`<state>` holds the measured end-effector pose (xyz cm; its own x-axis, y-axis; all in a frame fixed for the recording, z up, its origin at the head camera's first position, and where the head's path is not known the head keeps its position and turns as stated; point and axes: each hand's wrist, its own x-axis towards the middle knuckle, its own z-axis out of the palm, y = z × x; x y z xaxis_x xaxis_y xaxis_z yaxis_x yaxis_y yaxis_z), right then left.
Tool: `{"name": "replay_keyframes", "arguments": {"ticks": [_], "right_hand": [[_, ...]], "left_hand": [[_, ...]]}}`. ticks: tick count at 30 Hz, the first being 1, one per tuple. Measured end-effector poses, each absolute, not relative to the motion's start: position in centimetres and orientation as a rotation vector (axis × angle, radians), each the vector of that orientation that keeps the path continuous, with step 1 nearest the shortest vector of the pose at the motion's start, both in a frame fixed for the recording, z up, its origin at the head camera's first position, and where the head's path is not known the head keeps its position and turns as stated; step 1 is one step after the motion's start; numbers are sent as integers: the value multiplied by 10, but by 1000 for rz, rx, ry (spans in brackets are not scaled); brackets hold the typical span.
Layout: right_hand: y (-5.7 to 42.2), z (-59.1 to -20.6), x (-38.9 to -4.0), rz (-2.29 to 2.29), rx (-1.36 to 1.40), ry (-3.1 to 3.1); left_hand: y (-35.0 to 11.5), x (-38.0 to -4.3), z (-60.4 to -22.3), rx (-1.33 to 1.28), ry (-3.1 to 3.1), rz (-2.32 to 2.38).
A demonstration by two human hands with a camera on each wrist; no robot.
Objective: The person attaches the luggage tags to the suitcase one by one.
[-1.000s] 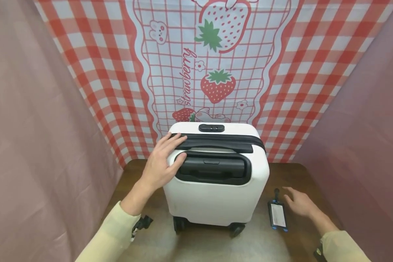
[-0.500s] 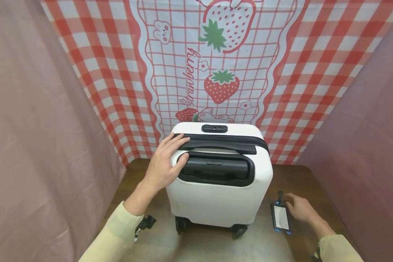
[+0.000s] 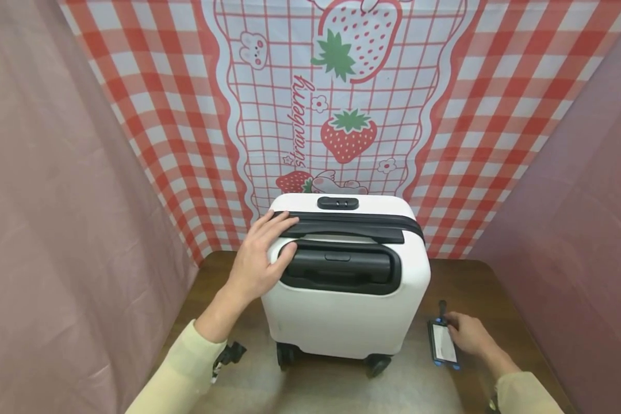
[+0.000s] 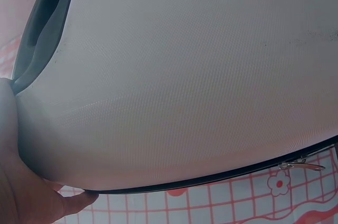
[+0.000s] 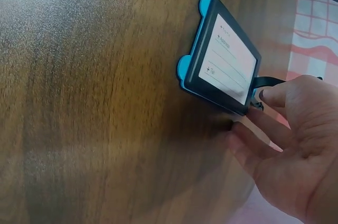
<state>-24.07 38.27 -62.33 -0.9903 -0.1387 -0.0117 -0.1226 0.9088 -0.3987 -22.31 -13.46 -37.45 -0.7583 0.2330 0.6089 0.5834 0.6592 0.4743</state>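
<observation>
A white hard-shell suitcase (image 3: 336, 325) stands upright on the table, its black pull handle (image 3: 336, 265) lowered in its recess. My left hand (image 3: 256, 259) rests on its upper left corner, fingers spread over the black zip edge and thumb at the recess rim. On the right lies a luggage tag (image 3: 444, 344) with a black frame, blue edges and a white card. My right hand (image 3: 471, 334) pinches it at the strap end. In the right wrist view, the thumb is by the black strap (image 5: 268, 81) and the fingers reach under the tag's edge.
Brown wooden table (image 3: 466, 282) surrounds the suitcase. A red-and-white strawberry cloth (image 3: 341, 103) hangs behind it, with pink curtains (image 3: 83, 230) on both sides. Black wheels (image 3: 378, 364) show at the suitcase's base. A combination lock (image 3: 337, 203) sits on its top.
My right hand has moved left and closed on the strap end of the luggage tag, which it stood beside before. The left hand stays on the suitcase corner.
</observation>
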Motion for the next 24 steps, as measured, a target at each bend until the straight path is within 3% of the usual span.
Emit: {"name": "replay_keyframes", "arguments": {"ticks": [24], "right_hand": [[383, -640, -241, -724, -289, 3134]], "left_hand": [[-135, -224, -375, -633, -2353, -935]]}}
